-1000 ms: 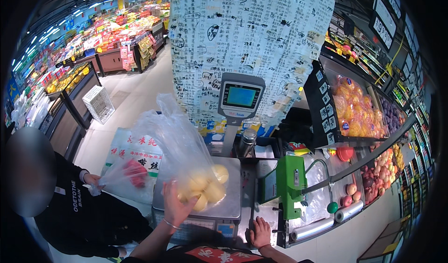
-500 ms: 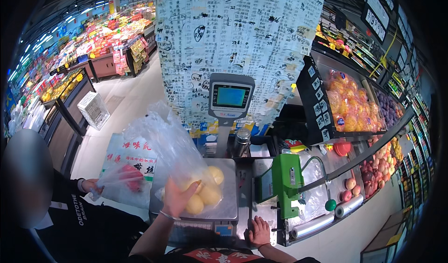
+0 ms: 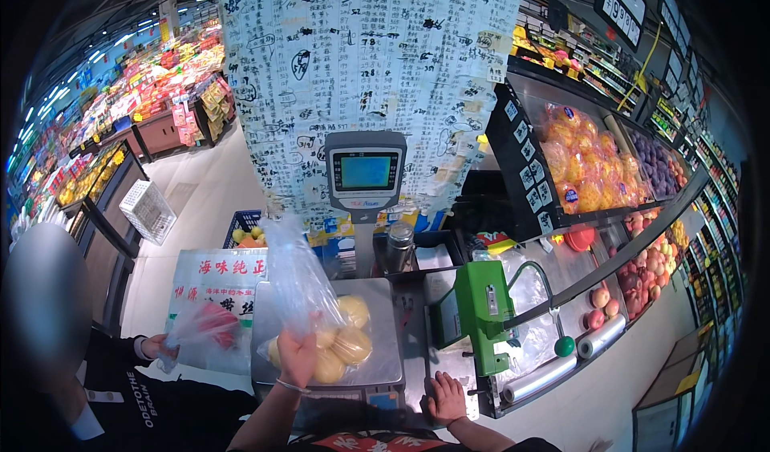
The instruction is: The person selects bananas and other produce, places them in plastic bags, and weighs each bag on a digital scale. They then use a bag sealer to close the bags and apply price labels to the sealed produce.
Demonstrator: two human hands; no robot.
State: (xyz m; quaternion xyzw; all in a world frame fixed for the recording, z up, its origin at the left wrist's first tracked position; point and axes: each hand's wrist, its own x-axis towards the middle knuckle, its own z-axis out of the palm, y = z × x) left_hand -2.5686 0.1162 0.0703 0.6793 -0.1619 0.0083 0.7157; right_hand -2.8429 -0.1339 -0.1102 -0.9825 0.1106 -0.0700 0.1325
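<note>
From my remote seat, the biggest thing ahead is the pillar [image 3: 369, 83] papered with handwritten sheets, far centre, with produce racks [image 3: 593, 171] curving off to the right. In front of the pillar stands the weighing scale, its display head [image 3: 366, 173] on a post and its steel platter [image 3: 385, 324] near me. Right of the platter sits a green bag sealer [image 3: 485, 316], and below it rolls of clear film [image 3: 553, 372].

On the platter lies the clear plastic bag [image 3: 301, 279] of round yellow fruit [image 3: 349, 340], its loose neck standing up and leaning left. My left hand [image 3: 297, 356] is on the near left side of the bag, fingers curled into the film where it meets the fruit — gripping the bag, as far as I can see. My right hand [image 3: 445, 396] rests flat on the near edge of the counter, fingers spread, holding nothing.

I judge the bag fairly heavy for its thin skin: several firm fruits that will roll and shift inside, and slick film that could stretch or tear. I would gather the neck just above the fruit and support the bottom — not pinch a single layer.

To the left, another person's hand [image 3: 156, 346] holds a small bag of something red [image 3: 210, 324].
</note>
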